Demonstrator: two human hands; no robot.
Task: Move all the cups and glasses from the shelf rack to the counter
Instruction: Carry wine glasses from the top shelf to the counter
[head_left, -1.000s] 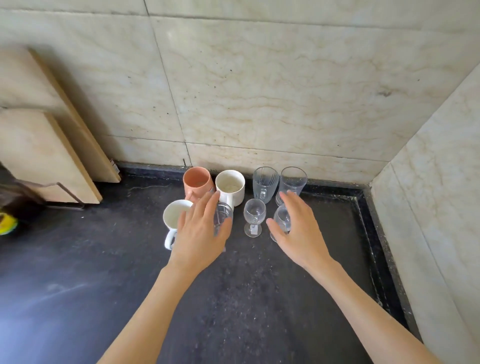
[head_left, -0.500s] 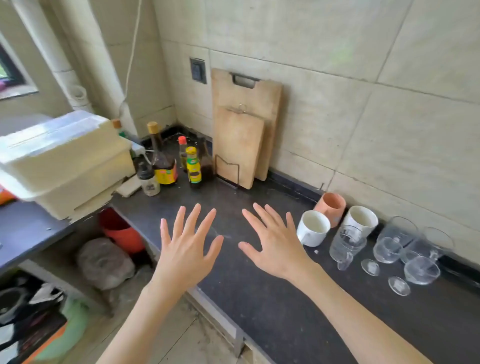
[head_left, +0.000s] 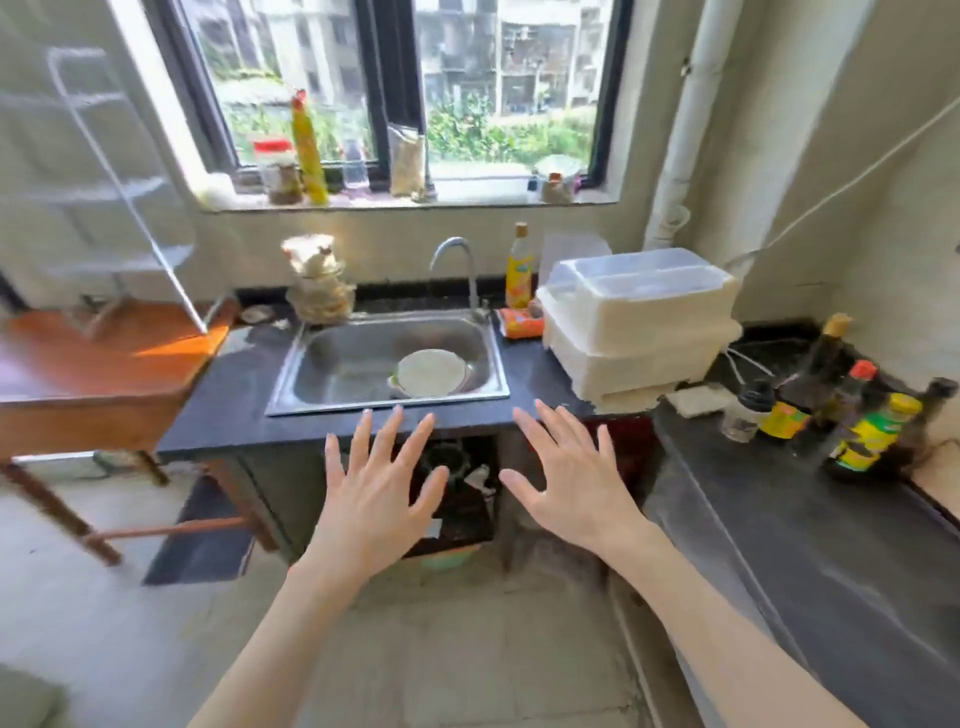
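Observation:
My left hand (head_left: 376, 493) and my right hand (head_left: 574, 480) hover side by side in front of the dark counter (head_left: 810, 535), both with fingers spread and nothing in them. A white wire shelf rack (head_left: 111, 176) stands blurred at the far left on a wooden table (head_left: 88, 374); I see no cups on its tiers. The cups and glasses are out of view.
A steel sink (head_left: 337, 364) with a white plate (head_left: 431, 373) sits ahead under the window. A white lidded box (head_left: 639, 322) stands to its right. Sauce bottles (head_left: 852, 415) crowd the counter at the far right. Clutter fills the space under the sink counter.
My view has swung left from the cups in the counter corner to the sink and window. Both hands left the glasses and stay spread, holding nothing.

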